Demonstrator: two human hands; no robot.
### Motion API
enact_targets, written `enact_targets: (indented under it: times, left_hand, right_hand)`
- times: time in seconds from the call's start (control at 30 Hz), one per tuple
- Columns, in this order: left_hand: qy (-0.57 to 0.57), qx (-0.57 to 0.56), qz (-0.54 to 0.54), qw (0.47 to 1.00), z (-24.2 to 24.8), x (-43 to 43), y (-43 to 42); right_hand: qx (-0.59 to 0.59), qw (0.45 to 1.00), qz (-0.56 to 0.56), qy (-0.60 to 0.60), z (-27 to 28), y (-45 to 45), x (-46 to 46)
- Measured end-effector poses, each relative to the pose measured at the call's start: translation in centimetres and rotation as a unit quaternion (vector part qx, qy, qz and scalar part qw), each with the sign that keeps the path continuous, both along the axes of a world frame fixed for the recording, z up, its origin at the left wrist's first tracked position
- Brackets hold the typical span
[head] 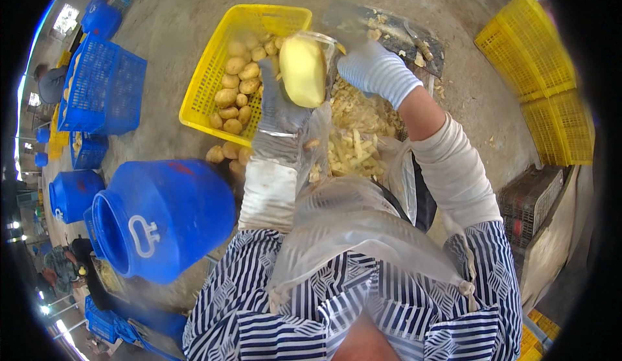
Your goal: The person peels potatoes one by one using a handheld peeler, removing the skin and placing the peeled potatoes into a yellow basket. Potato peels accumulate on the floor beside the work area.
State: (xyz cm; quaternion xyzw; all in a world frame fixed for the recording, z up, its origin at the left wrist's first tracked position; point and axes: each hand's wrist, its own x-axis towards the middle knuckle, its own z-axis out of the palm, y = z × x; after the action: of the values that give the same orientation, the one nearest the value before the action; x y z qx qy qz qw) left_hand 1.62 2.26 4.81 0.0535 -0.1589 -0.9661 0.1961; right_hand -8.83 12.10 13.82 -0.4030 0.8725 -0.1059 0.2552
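My left hand (282,98), in a grey glove, holds a large peeled potato (303,76) upright above the right side of a yellow plastic crate (209,64) of unpeeled potatoes (235,96). Close to the potato's right side is my right hand (379,72), in a pale striped knit glove. Its fingers are curled around a small hand tool (340,48) with a yellow tip; blur hides the tool's exact form. Below my hands lie a heap of potato peelings (362,106) and pale cut potato pieces (357,154), with clear plastic around them.
A wood-handled knife (419,42) rests on a dark, scrap-strewn board (435,57). Loose potatoes (231,150) lie beside the crate. A large blue barrel (180,215) lies left; blue crates (102,86) stand beyond it. Yellow crates (529,55) are stacked right. Another person (51,84) is far left.
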Motion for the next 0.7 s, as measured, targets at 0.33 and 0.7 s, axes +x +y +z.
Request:
enact_targets:
  times: [0.33, 0.7]
  left_hand:
    - [-0.013, -0.086, 0.004, 0.996, -3.0, -0.4, -1.4]
    - [-0.004, -0.091, 0.034, 0.995, 0.7, 0.3, 0.7]
  right_hand:
    - [-0.184, 0.983, 0.004, -0.001, -5.6, 7.8, 8.9]
    - [-0.109, 0.982, 0.065, 0.138, -2.9, 1.3, 1.2]
